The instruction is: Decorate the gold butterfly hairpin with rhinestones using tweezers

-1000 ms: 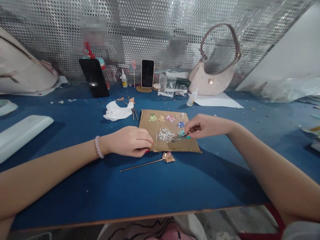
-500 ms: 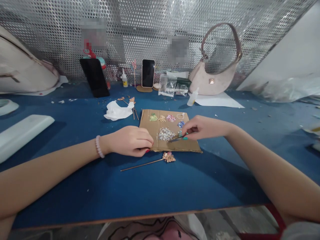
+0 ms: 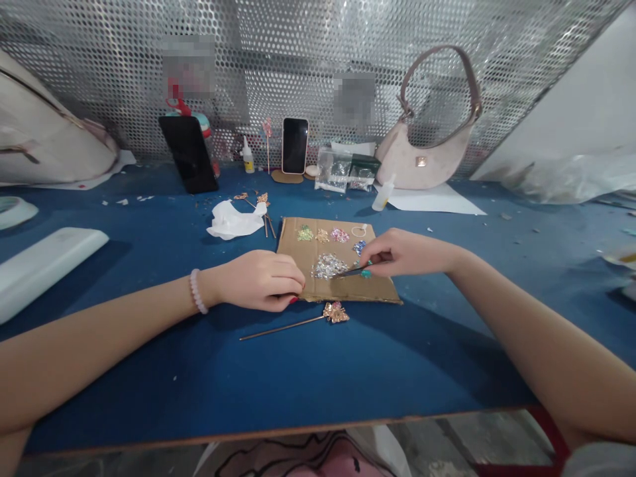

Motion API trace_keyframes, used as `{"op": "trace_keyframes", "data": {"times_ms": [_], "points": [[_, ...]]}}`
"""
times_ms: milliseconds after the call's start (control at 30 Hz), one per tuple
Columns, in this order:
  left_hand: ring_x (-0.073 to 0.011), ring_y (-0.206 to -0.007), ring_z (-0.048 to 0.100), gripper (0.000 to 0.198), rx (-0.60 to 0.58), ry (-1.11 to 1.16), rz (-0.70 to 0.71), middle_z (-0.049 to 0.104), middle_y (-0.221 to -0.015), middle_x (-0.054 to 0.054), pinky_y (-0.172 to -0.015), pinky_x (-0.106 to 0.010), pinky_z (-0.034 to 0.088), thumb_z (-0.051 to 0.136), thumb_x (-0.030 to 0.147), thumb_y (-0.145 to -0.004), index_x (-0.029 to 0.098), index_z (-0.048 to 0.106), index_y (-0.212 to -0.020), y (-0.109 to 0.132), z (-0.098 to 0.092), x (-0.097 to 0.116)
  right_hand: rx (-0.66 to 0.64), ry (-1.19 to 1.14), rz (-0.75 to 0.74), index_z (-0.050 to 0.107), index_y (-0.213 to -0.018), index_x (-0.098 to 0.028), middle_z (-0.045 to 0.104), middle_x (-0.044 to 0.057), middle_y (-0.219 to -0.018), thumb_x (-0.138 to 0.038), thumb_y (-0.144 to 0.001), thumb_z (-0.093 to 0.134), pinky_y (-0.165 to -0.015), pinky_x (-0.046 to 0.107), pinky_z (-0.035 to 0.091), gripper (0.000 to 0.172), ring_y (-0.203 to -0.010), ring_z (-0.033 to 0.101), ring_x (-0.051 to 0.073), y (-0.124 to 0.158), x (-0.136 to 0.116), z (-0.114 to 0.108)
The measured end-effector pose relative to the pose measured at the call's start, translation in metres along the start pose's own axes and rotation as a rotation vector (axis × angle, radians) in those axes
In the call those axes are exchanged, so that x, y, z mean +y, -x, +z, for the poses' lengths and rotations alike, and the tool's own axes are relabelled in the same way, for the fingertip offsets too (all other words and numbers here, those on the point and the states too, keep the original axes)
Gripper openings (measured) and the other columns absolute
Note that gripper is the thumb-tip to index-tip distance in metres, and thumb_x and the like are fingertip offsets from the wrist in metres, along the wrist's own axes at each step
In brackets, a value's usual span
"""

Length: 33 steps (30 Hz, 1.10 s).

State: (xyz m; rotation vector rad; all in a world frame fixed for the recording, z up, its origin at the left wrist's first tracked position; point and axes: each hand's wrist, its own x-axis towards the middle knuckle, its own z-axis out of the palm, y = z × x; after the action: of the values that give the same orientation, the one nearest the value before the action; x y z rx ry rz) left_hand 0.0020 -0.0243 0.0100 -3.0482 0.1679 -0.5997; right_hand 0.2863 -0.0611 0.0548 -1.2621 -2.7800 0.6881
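Observation:
My right hand pinches a pair of dark tweezers, their tips at the lower right edge of a pile of silver rhinestones. That pile lies on a flat piece of cardboard. Smaller heaps of green, gold, pink and blue rhinestones sit around it, with teal ones below my right fingers. My left hand, fingers curled, grips the cardboard's lower left edge. Just in front of the board lies a gold hairpin with an ornate head.
White crumpled paper and more hairpins lie left of the board. Behind stand two phones, a glue bottle and small plastic bags. A second bottle leans near a pink handbag.
The tweezers' tips have shifted slightly up and left, to the edge of the silver pile. My left hand and the cardboard stay put.

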Motion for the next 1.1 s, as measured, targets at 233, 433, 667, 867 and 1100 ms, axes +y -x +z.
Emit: {"op": "trace_keyframes", "data": {"times_ms": [233,433,667,867,1100], "points": [[-0.0171,-0.079,0.061,0.018,0.008,0.001,0.001,0.068,-0.091,-0.006,-0.064,-0.029,0.051,0.043,0.015,-0.085,0.014,0.060,-0.086,0.000,0.000,0.000,0.014,-0.026,-0.036,0.064,-0.081,-0.018,0.054,-0.002,-0.061,-0.024,-0.080,0.049,-0.051,0.021,0.034,0.016,-0.052,0.044,0.007,-0.003,-0.003,0.005],[-0.0167,-0.079,0.061,0.019,0.007,-0.006,-0.003,0.068,-0.091,-0.006,-0.064,-0.028,0.051,0.042,0.014,-0.085,0.015,0.061,-0.086,0.000,0.000,0.000,0.054,0.001,-0.003,0.064,-0.080,-0.019,0.052,-0.003,-0.058,-0.025,-0.080,0.048,-0.050,0.022,0.033,0.016,-0.050,0.042,0.008,-0.003,-0.003,0.004],[-0.0164,-0.080,0.061,0.017,-0.001,-0.010,-0.003,0.068,-0.092,-0.006,-0.065,-0.028,0.051,0.043,0.015,-0.085,0.015,0.060,-0.086,0.000,0.001,-0.001,0.169,-0.115,0.087,0.063,-0.091,-0.020,0.059,-0.001,-0.069,-0.034,-0.083,0.048,-0.049,0.025,0.031,0.022,-0.051,0.043,0.009,0.001,0.005,0.000],[-0.0166,-0.081,0.061,0.017,-0.005,-0.012,-0.005,0.068,-0.093,-0.006,-0.066,-0.028,0.051,0.043,0.015,-0.085,0.015,0.060,-0.087,0.001,0.002,-0.001,0.144,-0.544,0.005,0.048,-0.092,-0.020,0.060,-0.002,-0.066,-0.035,-0.089,0.041,-0.056,0.026,0.038,0.016,-0.059,0.054,0.011,-0.001,0.004,0.001],[-0.0169,-0.080,0.061,0.018,-0.003,-0.001,-0.002,0.068,-0.092,-0.006,-0.065,-0.029,0.051,0.043,0.015,-0.085,0.015,0.061,-0.087,0.001,0.001,-0.001,0.164,-0.626,-0.022,0.047,-0.097,-0.020,0.062,0.005,-0.093,-0.031,-0.088,0.046,-0.052,0.024,0.037,0.014,-0.061,0.049,0.008,-0.002,0.009,0.005]]}}
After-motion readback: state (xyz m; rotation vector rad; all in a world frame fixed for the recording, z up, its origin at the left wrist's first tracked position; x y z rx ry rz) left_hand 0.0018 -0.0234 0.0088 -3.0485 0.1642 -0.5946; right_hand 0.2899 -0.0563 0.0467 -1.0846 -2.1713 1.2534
